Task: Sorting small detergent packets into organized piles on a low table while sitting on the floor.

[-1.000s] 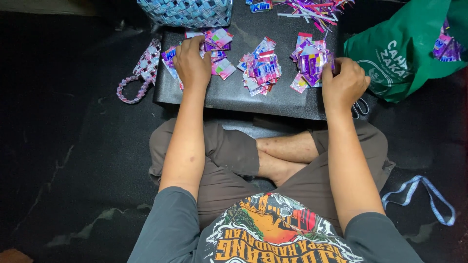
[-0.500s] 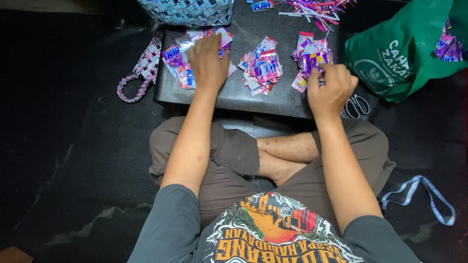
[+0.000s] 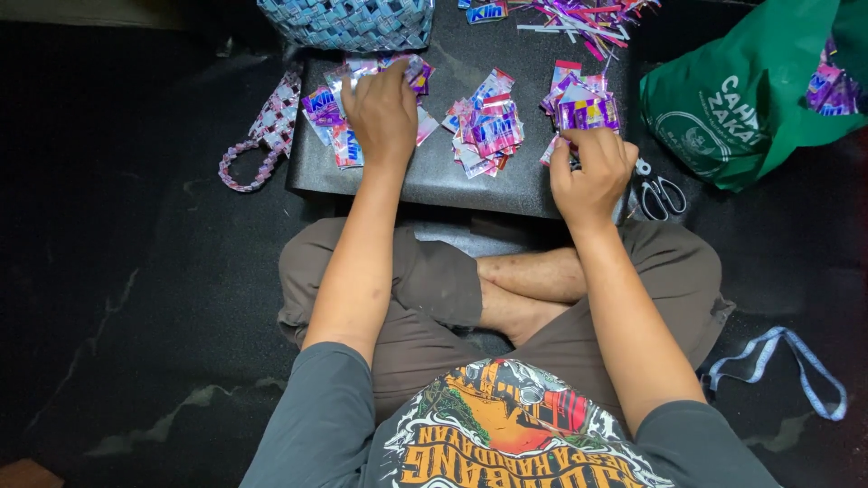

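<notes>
While left hand (image 3: 382, 110) presses left wrapper pile (image 3: 336, 116), right hand (image 3: 589, 172) pinches right pile (image 3: 583, 104)

You are looking at three piles of folded wrappers: a left pile (image 3: 336, 113), a middle pile (image 3: 482, 124) and a right pile (image 3: 581, 106). You are also seeing one pair of scissors (image 3: 658, 192), one green bag (image 3: 732, 99), one woven basket (image 3: 348, 23) and two woven straps (image 3: 262, 136) (image 3: 785, 369).
</notes>
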